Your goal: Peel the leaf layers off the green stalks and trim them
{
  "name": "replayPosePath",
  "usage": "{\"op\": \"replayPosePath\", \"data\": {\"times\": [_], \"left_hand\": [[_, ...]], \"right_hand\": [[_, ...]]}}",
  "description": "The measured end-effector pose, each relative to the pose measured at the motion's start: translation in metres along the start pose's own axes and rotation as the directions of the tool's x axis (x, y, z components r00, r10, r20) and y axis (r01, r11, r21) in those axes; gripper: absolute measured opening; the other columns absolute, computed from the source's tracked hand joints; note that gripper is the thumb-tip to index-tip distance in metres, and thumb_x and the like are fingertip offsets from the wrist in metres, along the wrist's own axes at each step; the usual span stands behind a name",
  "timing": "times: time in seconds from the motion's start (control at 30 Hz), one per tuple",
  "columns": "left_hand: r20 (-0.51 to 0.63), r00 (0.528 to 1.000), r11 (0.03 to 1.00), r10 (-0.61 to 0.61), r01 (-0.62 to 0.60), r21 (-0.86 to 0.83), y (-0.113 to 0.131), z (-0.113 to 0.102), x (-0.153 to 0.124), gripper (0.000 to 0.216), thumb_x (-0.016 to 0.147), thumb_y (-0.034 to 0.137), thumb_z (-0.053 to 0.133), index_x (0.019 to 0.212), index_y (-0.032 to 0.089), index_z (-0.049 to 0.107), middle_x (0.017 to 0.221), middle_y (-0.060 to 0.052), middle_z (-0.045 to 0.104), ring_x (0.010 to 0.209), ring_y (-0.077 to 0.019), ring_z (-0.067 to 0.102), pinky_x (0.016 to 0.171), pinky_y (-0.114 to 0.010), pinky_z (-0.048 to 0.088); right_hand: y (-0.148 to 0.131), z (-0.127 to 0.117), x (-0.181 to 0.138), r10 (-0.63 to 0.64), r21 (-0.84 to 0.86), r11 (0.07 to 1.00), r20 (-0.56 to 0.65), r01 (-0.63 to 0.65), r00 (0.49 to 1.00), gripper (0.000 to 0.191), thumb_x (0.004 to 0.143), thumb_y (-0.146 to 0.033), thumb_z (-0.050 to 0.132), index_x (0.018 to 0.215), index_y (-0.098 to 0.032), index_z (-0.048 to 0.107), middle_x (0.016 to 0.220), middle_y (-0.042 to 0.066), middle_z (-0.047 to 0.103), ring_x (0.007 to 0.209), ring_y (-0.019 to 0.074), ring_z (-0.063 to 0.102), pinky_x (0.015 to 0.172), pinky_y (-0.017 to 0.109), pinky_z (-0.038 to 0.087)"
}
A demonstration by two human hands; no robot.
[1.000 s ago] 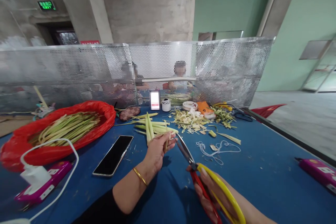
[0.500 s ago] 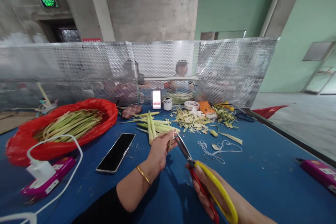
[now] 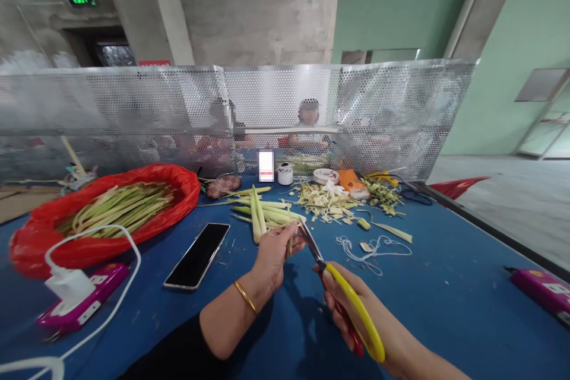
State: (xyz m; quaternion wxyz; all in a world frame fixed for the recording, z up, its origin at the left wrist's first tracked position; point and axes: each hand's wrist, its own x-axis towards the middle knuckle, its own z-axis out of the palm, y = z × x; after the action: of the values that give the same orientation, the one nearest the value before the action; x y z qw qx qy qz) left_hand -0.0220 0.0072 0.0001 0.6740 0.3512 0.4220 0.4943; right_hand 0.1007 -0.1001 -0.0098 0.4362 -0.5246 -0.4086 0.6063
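Note:
My left hand (image 3: pixel 275 246), with a gold bangle at its wrist, pinches a thin pale-green plant strip (image 3: pixel 290 244) above the blue table. In my right hand (image 3: pixel 351 294) is a pair of scissors (image 3: pixel 355 307) with one yellow and one red handle. The blades point up and left, their tips right by my left fingertips. Whether the tips touch the strip I cannot tell. Just behind my left hand lie several pale-green stalks (image 3: pixel 257 217), some crossing each other.
A red plastic bag (image 3: pixel 35 243) of green strips stands at left, near a black-screened phone (image 3: pixel 198 256) and a purple power strip (image 3: pixel 100 294). Plant trimmings (image 3: pixel 327 205) are heaped at the back, before a perforated metal screen (image 3: pixel 285 95). White cord (image 3: pixel 371 255) lies at right.
The scissors' handles have come closer together and the blades have narrowed. My right hand has shifted slightly up and left. My left hand stays nearly still with the strip.

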Motion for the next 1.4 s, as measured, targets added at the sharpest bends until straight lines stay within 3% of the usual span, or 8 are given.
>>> {"op": "replayPosePath", "data": {"times": [0.57, 0.87, 1.0, 1.07, 1.2, 1.27, 1.33, 1.4], "left_hand": [[0.011, 1.0, 1.0, 0.011, -0.011, -0.027, -0.003, 0.001, 0.0, 0.023, 0.071, 0.029, 0.078, 0.082, 0.01, 0.072, 0.087, -0.011, 0.074, 0.071, -0.0159, 0.07, 0.066, -0.024, 0.056], [0.011, 1.0, 1.0, -0.018, 0.018, -0.005, -0.002, 0.0, 0.003, 0.015, 0.083, 0.021, 0.065, 0.088, 0.009, 0.072, 0.094, -0.012, 0.073, 0.07, -0.0131, 0.069, 0.063, -0.021, 0.057], [0.019, 0.999, 0.999, -0.028, 0.028, -0.02, 0.001, -0.002, 0.005, 0.014, 0.085, 0.02, 0.064, 0.09, 0.009, 0.071, 0.101, -0.012, 0.071, 0.074, -0.0131, 0.069, 0.061, -0.02, 0.057], [0.027, 0.999, 0.998, -0.036, 0.037, -0.042, 0.002, -0.002, 0.005, 0.012, 0.085, 0.018, 0.063, 0.089, 0.009, 0.07, 0.097, -0.012, 0.071, 0.072, -0.0132, 0.068, 0.06, -0.021, 0.057], [0.035, 0.997, 0.994, -0.068, 0.071, -0.088, 0.005, -0.001, 0.006, 0.01, 0.086, 0.013, 0.06, 0.086, 0.009, 0.069, 0.079, -0.007, 0.068, 0.061, -0.0099, 0.064, 0.059, -0.023, 0.058], [0.045, 0.997, 0.993, -0.057, 0.061, -0.099, 0.008, -0.002, 0.006, 0.009, 0.085, 0.011, 0.06, 0.085, 0.008, 0.069, 0.076, -0.005, 0.067, 0.058, -0.0086, 0.062, 0.06, -0.022, 0.058], [0.032, 0.999, 0.994, -0.031, 0.035, -0.105, 0.011, -0.004, 0.008, 0.007, 0.084, 0.01, 0.062, 0.082, 0.008, 0.069, 0.078, -0.006, 0.068, 0.057, -0.0081, 0.062, 0.059, -0.021, 0.057], [0.0, 1.0, 0.993, -0.01, 0.01, -0.114, 0.015, -0.006, 0.01, 0.006, 0.082, 0.009, 0.063, 0.079, 0.009, 0.068, 0.078, -0.006, 0.069, 0.055, -0.0076, 0.061, 0.056, -0.02, 0.056]], "right_hand": [[0.009, 0.009, 0.001, -0.021, 0.041, 0.999, -0.032, 0.022, 0.999, 0.051, 0.073, -0.066, 0.061, 0.098, -0.023, 0.049, 0.051, -0.013, 0.035, 0.03, 0.0032, 0.029, 0.023, 0.013, 0.031], [0.013, 0.014, 0.0, -0.034, 0.071, 0.997, -0.059, 0.038, 0.998, 0.057, 0.069, -0.075, 0.058, 0.082, -0.022, 0.044, 0.052, -0.011, 0.039, 0.029, 0.0025, 0.03, 0.023, 0.014, 0.03], [0.005, 0.001, 0.0, -0.039, 0.146, 0.988, -0.086, 0.051, 0.996, 0.054, 0.075, -0.072, 0.055, 0.087, -0.02, 0.049, 0.052, -0.01, 0.039, 0.03, 0.0028, 0.029, 0.027, 0.015, 0.028], [-0.005, -0.013, 0.003, -0.115, 0.202, 0.97, -0.127, 0.139, 0.985, 0.053, 0.076, -0.067, 0.06, 0.102, -0.021, 0.051, 0.06, -0.009, 0.045, 0.035, 0.0031, 0.031, 0.031, 0.015, 0.031], [-0.031, -0.048, 0.02, -0.268, 0.145, 0.946, -0.148, 0.288, 0.952, 0.055, 0.08, -0.063, 0.06, 0.117, -0.023, 0.05, 0.07, -0.005, 0.053, 0.049, 0.0067, 0.044, 0.046, 0.018, 0.043], [-0.041, -0.066, 0.031, -0.221, 0.072, 0.971, -0.092, 0.228, 0.971, 0.054, 0.081, -0.062, 0.058, 0.117, -0.022, 0.052, 0.068, -0.004, 0.054, 0.049, 0.0078, 0.047, 0.045, 0.019, 0.044], [-0.047, -0.079, 0.042, -0.083, 0.033, 0.996, 0.099, 0.08, 0.992, 0.053, 0.085, -0.064, 0.048, 0.113, -0.019, 0.055, 0.066, -0.002, 0.056, 0.046, 0.0089, 0.048, 0.042, 0.02, 0.045], [-0.047, -0.087, 0.052, 0.098, -0.043, 0.995, 0.291, -0.09, 0.952, 0.059, 0.087, -0.067, 0.038, 0.108, -0.016, 0.058, 0.062, 0.0, 0.057, 0.042, 0.0102, 0.05, 0.036, 0.02, 0.044]]}}
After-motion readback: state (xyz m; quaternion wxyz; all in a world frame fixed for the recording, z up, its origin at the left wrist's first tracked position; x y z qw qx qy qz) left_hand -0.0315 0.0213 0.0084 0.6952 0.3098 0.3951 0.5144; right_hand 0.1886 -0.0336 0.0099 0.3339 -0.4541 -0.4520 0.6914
